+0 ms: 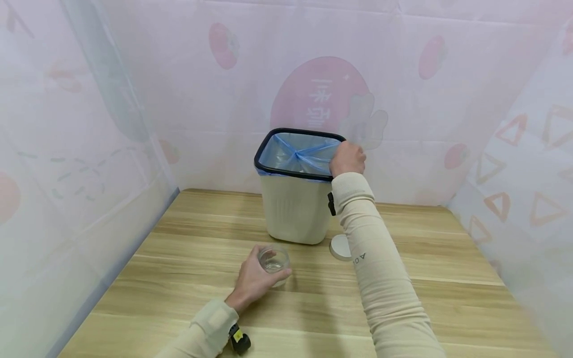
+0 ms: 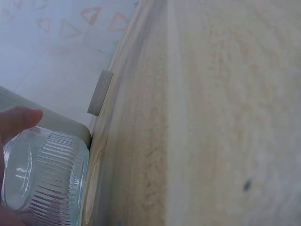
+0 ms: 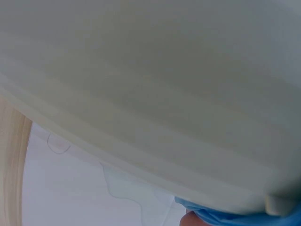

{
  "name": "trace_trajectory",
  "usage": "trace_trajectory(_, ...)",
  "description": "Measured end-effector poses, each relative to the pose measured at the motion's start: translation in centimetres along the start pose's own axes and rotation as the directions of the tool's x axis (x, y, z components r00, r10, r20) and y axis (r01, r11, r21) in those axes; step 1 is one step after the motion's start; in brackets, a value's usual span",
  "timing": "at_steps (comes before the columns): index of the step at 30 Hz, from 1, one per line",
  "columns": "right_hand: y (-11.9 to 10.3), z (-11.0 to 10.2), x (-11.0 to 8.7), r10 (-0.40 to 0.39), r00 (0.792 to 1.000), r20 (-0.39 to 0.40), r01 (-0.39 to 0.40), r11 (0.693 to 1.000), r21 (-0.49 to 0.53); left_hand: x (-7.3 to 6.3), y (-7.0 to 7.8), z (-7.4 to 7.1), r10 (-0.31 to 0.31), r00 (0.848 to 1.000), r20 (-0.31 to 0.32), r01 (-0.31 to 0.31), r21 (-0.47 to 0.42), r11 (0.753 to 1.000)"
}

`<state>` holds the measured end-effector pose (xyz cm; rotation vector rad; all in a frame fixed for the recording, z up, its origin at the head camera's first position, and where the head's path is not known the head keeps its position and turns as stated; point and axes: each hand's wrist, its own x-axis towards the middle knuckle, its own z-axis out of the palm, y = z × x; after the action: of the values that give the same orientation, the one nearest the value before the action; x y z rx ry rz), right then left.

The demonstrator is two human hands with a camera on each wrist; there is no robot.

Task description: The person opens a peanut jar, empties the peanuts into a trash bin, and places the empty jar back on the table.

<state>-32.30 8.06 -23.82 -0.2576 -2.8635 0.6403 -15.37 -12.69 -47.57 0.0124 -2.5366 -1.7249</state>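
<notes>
A ribbed clear glass jar (image 1: 274,259) stands upright on the wooden table, its mouth facing up. My left hand (image 1: 256,278) holds it from the left, thumb on the near side and fingers round the far side; the ribs of the jar (image 2: 56,174) show in the left wrist view. Behind it is a cream trash bin (image 1: 295,209) with a black rim and a blue bag liner (image 1: 309,155). My right hand (image 1: 348,159) grips the bin's rim at its right side, fingers curled. Up close, the bin's wall (image 3: 150,94) fills most of the right wrist view.
A round white lid (image 1: 340,247) lies right of the bin, partly hidden by my right sleeve (image 1: 385,263). Printed cloth walls (image 1: 201,99) enclose the table (image 1: 215,219) at the back and both sides.
</notes>
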Motion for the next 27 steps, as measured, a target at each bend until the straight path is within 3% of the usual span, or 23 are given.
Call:
trace_trajectory(21, 0.26, -0.15, 0.08, -0.005, 1.000, -0.001, 0.005, 1.000, -0.016, 0.18, -0.10, 0.50, 0.009, 0.999, 0.043, -0.008, -0.030, 1.000)
trace_trajectory(27, 0.61, -0.21, 0.43, 0.014, 1.000, 0.018, -0.014, 1.000, -0.005, 0.31, 0.01, 0.57, 0.013, 0.998, 0.061, -0.015, 0.029, 0.999)
